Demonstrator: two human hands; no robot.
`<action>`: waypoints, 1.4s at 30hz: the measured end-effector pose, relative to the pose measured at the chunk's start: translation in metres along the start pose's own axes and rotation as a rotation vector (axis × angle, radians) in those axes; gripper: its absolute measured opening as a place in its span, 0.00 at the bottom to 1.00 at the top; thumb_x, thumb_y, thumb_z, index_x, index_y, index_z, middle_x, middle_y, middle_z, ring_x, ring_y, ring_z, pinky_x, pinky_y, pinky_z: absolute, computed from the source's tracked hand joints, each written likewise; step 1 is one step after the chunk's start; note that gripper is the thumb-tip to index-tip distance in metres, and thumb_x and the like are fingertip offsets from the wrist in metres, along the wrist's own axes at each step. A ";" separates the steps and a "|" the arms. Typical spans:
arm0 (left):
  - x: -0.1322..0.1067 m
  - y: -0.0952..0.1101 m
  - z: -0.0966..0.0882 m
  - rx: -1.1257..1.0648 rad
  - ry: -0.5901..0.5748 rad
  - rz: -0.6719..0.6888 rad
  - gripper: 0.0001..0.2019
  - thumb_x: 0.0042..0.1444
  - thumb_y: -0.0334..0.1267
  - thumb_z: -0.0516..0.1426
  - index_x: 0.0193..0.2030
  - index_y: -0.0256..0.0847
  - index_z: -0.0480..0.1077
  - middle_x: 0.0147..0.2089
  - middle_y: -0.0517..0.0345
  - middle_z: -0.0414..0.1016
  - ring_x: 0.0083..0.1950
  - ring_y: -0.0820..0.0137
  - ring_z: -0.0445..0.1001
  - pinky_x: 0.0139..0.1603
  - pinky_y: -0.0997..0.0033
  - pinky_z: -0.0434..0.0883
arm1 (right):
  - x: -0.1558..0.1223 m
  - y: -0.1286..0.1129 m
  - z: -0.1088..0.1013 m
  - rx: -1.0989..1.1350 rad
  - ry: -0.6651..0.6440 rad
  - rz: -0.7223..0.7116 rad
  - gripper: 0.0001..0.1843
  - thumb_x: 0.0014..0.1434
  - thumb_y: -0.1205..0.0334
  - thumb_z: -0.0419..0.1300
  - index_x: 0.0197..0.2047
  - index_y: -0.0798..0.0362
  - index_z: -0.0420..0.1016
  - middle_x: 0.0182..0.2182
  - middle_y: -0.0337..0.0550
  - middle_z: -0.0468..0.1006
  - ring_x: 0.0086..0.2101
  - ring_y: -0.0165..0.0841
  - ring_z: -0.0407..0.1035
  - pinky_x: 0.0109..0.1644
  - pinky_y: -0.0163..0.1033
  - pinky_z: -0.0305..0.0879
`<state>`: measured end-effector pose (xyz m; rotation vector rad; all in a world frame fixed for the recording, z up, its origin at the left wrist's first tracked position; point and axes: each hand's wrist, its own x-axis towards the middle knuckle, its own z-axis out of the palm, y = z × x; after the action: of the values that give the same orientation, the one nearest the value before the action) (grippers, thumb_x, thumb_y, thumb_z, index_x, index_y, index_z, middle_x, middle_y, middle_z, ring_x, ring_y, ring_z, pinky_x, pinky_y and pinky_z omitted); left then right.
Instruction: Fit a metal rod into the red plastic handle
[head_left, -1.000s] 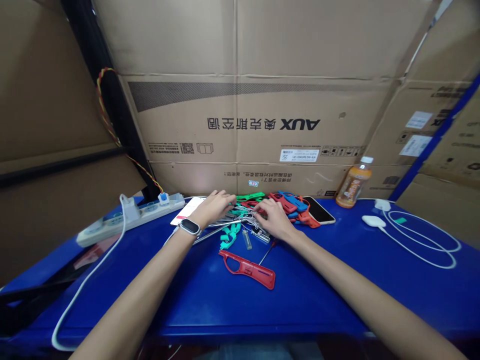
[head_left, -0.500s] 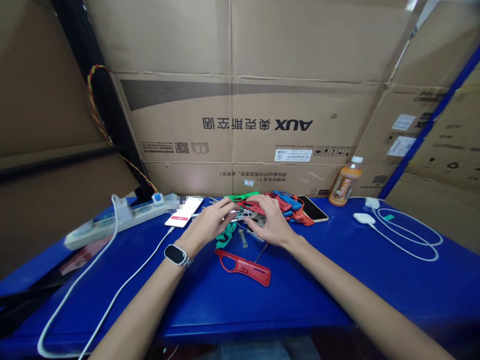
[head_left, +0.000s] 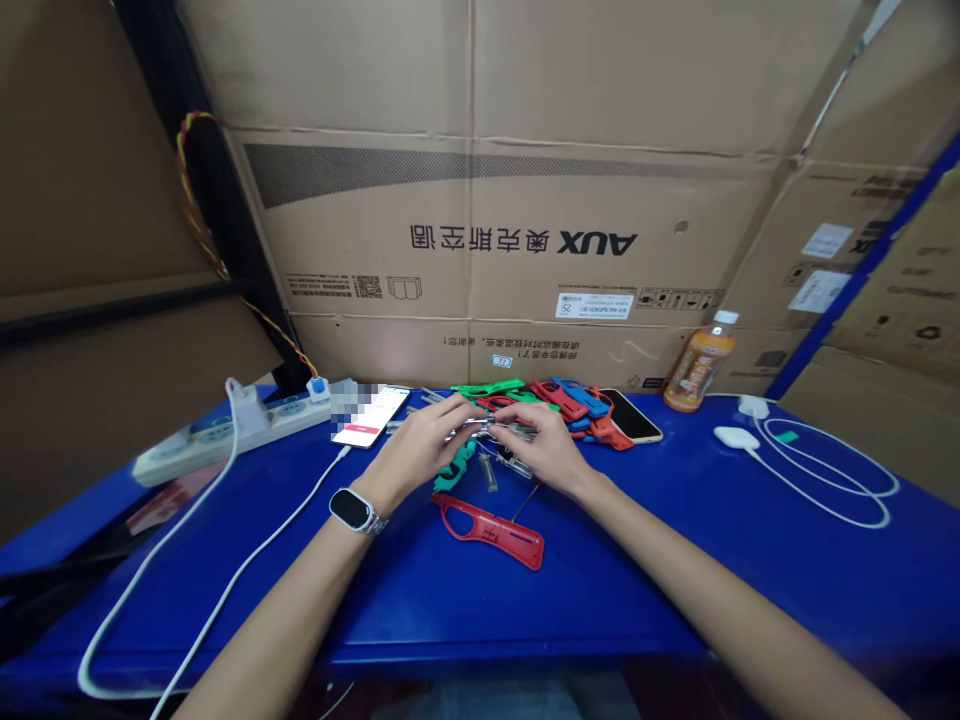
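Both hands are out over the middle of the blue table [head_left: 600,580], closer to its back edge than to its front edge. The left hand [head_left: 416,452] and the right hand [head_left: 546,447] point at each other, and their fingertips almost meet. Between them is a thin metal piece [head_left: 480,431], shiny and small. It lies sideways, with its long way running from left to right, along the back edge. The left hand pinches one end with bent fingers, and the right hand pinches the other end the same way. The piece is too small to tell how tight each pinch is. It sits about the same way from both hands, so neither hand is nearer. More little shiny bits lie right under the fingers. A green piece [head_left: 454,468] peeks out under the left hand. A red handle [head_left: 491,522] lies flat just in front of the hands, toward the front edge, and no hand touches it. Behind the hands, by the back edge, is a pile of coloured handles [head_left: 559,398] in red, blue and green. A white phone [head_left: 371,415] lies to the left of the pile and a black phone [head_left: 631,415] to the right. An orange bottle [head_left: 701,372] stands farther right, by the back edge. The left wrist wears a watch [head_left: 351,509].
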<state>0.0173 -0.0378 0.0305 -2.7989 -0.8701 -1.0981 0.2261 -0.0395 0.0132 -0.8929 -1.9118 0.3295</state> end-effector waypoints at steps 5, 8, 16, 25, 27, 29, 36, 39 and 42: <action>0.001 0.003 -0.002 0.029 0.005 0.020 0.11 0.69 0.38 0.49 0.51 0.41 0.70 0.46 0.51 0.74 0.45 0.67 0.75 0.44 0.66 0.73 | 0.000 0.000 0.001 0.166 -0.042 0.095 0.09 0.60 0.56 0.62 0.36 0.52 0.78 0.32 0.41 0.81 0.33 0.34 0.74 0.41 0.39 0.68; 0.001 0.002 -0.002 0.037 0.010 0.036 0.12 0.69 0.38 0.49 0.52 0.41 0.70 0.46 0.50 0.74 0.45 0.66 0.75 0.45 0.65 0.74 | 0.001 0.001 0.000 0.243 -0.056 0.149 0.10 0.60 0.54 0.62 0.36 0.53 0.77 0.30 0.40 0.79 0.31 0.32 0.72 0.38 0.38 0.68; 0.000 0.003 0.000 0.022 -0.007 0.036 0.12 0.68 0.38 0.50 0.53 0.43 0.71 0.46 0.51 0.76 0.46 0.66 0.76 0.46 0.64 0.74 | 0.001 -0.004 -0.008 0.156 -0.059 0.090 0.08 0.58 0.59 0.63 0.37 0.54 0.80 0.33 0.43 0.81 0.33 0.34 0.73 0.40 0.39 0.68; -0.001 0.005 0.003 -0.103 0.036 -0.005 0.11 0.67 0.38 0.53 0.53 0.42 0.69 0.47 0.53 0.78 0.47 0.67 0.77 0.47 0.66 0.74 | -0.004 -0.005 -0.004 0.099 0.000 0.010 0.08 0.58 0.58 0.64 0.38 0.51 0.83 0.33 0.44 0.84 0.32 0.36 0.75 0.38 0.42 0.69; -0.002 0.003 0.004 -0.124 0.048 -0.033 0.11 0.66 0.39 0.53 0.52 0.42 0.70 0.47 0.53 0.78 0.46 0.67 0.78 0.46 0.66 0.74 | -0.004 -0.005 -0.004 0.073 0.002 -0.018 0.08 0.59 0.58 0.63 0.39 0.50 0.83 0.34 0.45 0.84 0.33 0.37 0.76 0.40 0.43 0.69; -0.002 0.002 0.005 -0.138 0.047 -0.056 0.11 0.66 0.40 0.54 0.51 0.42 0.70 0.47 0.53 0.79 0.46 0.67 0.78 0.45 0.67 0.74 | -0.004 -0.004 -0.006 0.015 0.008 -0.078 0.08 0.61 0.59 0.62 0.39 0.50 0.83 0.34 0.45 0.84 0.34 0.37 0.76 0.42 0.44 0.68; -0.002 0.008 0.003 -0.168 -0.011 -0.087 0.10 0.66 0.40 0.53 0.50 0.42 0.71 0.46 0.54 0.80 0.43 0.68 0.79 0.43 0.68 0.74 | -0.001 -0.002 -0.011 -0.194 -0.125 -0.277 0.11 0.64 0.61 0.57 0.39 0.51 0.81 0.32 0.47 0.83 0.33 0.37 0.75 0.44 0.47 0.63; -0.002 0.009 0.004 -0.135 -0.004 -0.055 0.14 0.68 0.39 0.51 0.57 0.43 0.68 0.47 0.53 0.79 0.44 0.67 0.78 0.46 0.67 0.73 | -0.001 -0.002 -0.009 -0.180 -0.090 -0.208 0.09 0.64 0.60 0.58 0.38 0.51 0.80 0.33 0.46 0.83 0.34 0.37 0.74 0.45 0.46 0.63; -0.001 0.008 0.006 -0.120 0.014 -0.008 0.15 0.69 0.37 0.49 0.59 0.44 0.67 0.48 0.52 0.78 0.47 0.67 0.77 0.48 0.66 0.72 | -0.002 -0.004 -0.005 -0.065 -0.049 -0.055 0.09 0.61 0.62 0.59 0.43 0.51 0.79 0.33 0.43 0.82 0.33 0.35 0.74 0.42 0.43 0.66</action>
<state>0.0240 -0.0435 0.0269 -2.8810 -0.8426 -1.2097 0.2288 -0.0446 0.0161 -0.8808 -1.9983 0.2595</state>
